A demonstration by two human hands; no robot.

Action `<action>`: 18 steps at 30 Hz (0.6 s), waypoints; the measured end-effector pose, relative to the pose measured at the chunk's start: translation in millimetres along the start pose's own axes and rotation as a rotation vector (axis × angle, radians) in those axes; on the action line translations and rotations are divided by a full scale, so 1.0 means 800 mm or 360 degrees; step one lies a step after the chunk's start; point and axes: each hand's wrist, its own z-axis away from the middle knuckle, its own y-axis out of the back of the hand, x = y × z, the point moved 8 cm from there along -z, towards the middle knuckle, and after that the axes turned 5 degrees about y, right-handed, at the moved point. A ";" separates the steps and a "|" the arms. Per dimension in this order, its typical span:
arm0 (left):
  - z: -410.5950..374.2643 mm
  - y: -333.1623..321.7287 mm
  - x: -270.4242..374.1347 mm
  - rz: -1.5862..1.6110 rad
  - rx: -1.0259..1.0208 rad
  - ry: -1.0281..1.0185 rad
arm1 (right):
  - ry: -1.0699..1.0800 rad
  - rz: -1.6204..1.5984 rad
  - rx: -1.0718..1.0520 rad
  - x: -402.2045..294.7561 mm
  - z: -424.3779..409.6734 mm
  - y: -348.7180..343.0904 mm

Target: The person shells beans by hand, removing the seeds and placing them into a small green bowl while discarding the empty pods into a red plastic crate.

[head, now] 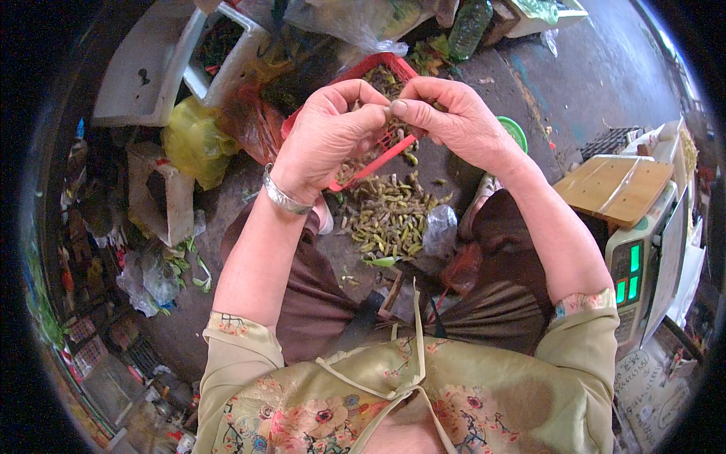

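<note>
My left hand (pixel 340 127), with a silver bracelet at the wrist, and my right hand (pixel 448 116) meet fingertip to fingertip above a red plastic basket (pixel 372 164). Thumbs and index fingers of both are pinched together around something small, mostly hidden by the fingers; it looks like a bean pod, though I cannot tell for sure. Brownish and green pods lie in the basket, partly behind my hands. On the floor just below the basket, between my feet, spreads a pile of pods (pixel 391 218).
A green round container (pixel 512 135) stands beyond my right wrist. A digital scale (pixel 641 272) with a wooden board (pixel 615 184) is at the right. At the left are a yellow plastic bag (pixel 198 142) and foam boxes (pixel 142 74). A clear plastic bag (pixel 440 230) touches the pile.
</note>
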 end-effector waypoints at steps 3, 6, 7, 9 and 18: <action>0.002 -0.005 0.003 0.0043 -0.0045 0.0047 | -0.0138 -0.0176 -0.0069 0.008 0.001 -0.003; 0.004 -0.006 0.002 0.0079 -0.0060 0.0083 | -0.0250 -0.0296 -0.0130 0.007 0.004 -0.006; 0.003 -0.006 0.001 0.0075 -0.0057 0.0085 | -0.0280 -0.0325 -0.0146 0.006 0.006 -0.006; 0.003 -0.007 0.000 0.0084 -0.0077 0.0090 | -0.0308 -0.0343 -0.0185 0.007 0.007 -0.006; 0.003 -0.007 0.002 0.0029 -0.0053 0.0107 | -0.0344 -0.0402 -0.0320 0.007 0.014 -0.003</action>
